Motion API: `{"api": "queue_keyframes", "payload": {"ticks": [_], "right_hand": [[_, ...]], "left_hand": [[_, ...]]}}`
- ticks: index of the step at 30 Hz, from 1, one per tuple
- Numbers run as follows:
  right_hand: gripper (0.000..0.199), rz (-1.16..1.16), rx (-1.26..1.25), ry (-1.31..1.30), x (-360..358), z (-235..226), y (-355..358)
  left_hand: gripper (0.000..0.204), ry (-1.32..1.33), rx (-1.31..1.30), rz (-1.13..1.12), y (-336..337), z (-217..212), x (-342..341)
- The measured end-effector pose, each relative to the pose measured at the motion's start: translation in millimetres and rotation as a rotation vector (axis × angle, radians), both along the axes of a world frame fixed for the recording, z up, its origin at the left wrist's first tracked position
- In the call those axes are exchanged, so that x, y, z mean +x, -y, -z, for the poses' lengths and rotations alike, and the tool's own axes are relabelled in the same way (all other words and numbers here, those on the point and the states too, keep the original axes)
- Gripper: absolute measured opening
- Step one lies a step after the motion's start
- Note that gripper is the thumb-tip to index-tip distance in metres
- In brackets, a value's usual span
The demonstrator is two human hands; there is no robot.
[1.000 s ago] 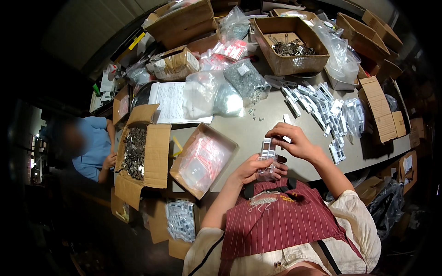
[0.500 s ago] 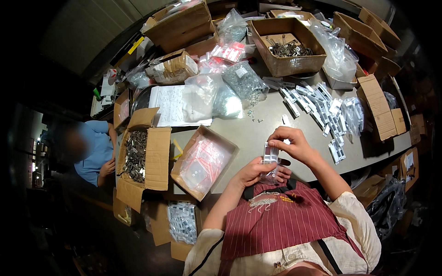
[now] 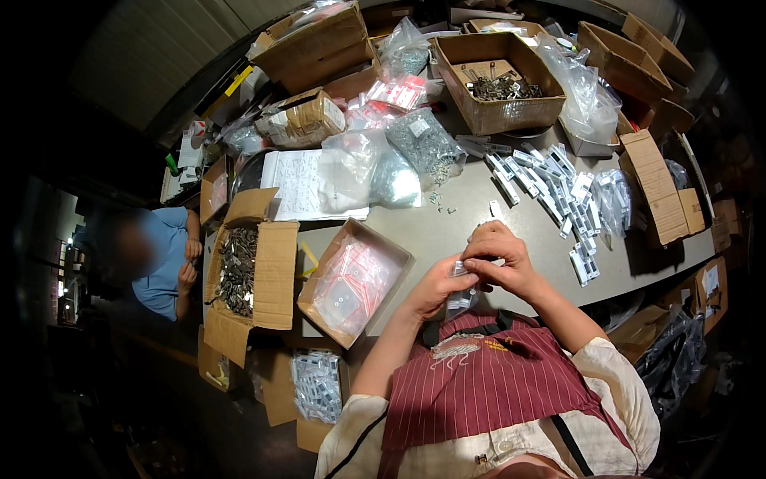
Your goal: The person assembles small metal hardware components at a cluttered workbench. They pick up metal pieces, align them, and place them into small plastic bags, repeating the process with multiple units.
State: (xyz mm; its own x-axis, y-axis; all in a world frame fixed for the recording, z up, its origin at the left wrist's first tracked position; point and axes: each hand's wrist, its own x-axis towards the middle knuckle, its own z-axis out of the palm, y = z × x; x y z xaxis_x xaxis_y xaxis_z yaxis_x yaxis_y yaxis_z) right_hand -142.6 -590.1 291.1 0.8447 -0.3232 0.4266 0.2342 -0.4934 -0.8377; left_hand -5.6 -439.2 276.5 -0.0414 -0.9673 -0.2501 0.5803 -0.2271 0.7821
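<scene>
Spanning the middle of the view: a grey table [image 3: 447, 231] with a smooth, dull top, set in a dim room with dark surroundings and cartons crowding every edge.
Far left: a person in a blue shirt [image 3: 163, 255] sat beside the table, hands drawn up near the chest.
Left carton: an open cardboard box [image 3: 271, 263] with flaps spread wide held a heap of small dark metal parts [image 3: 237, 267].
Below it: a box on the floor held clear packets [image 3: 317, 385] of pale pieces.
Centre-left: a shallow cardboard tray [image 3: 396, 257] sat tilted at the near table edge, filled with glossy flat plastic bags edged in red.
Behind it: a white printed sheet [image 3: 299, 184] lay flat, partly under crinkled clear bags of small screws [image 3: 427, 148].
Left hand [image 3: 435, 285]: fingers curled closed, pinching a small clear packet [image 3: 461, 297] from below, just over the near table edge.
Right hand [image 3: 499, 259]: fingers bent down onto the top of the same packet, gripping it, touching the left hand.
Back centre: a deep brown carton [image 3: 511, 108] contained dark metal hardware.
Right: rows of narrow white packed pieces [image 3: 558, 191] lay fanned across the tabletop.
Far right: flat and open brown cartons [image 3: 654, 188] lined the edge.
</scene>
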Motion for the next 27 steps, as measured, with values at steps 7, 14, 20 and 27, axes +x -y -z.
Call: {"api": "queue_keyframes", "payload": {"ticks": [7,14,20,27], "right_hand": [[0.025,-0.195,-0.142,0.104,6.6,-13.9,7.2],[0.023,-0.082,0.081,0.072,5.2,-10.5,3.8],[0.019,0.034,-0.041,0.026,-0.6,-19.1,5.1],[0.025,-0.089,-0.276,-0.139,-9.8,-29.6,23.8]], "left_hand": [[0.073,-0.147,-0.168,-0.075,1.0,-13.1,9.0],[0.057,0.090,-0.090,-0.145,4.7,-20.3,2.8],[0.033,0.457,-0.025,-0.322,4.3,17.1,-5.5],[0.027,0.624,-0.018,-0.349,1.6,22.8,-8.8]]}}
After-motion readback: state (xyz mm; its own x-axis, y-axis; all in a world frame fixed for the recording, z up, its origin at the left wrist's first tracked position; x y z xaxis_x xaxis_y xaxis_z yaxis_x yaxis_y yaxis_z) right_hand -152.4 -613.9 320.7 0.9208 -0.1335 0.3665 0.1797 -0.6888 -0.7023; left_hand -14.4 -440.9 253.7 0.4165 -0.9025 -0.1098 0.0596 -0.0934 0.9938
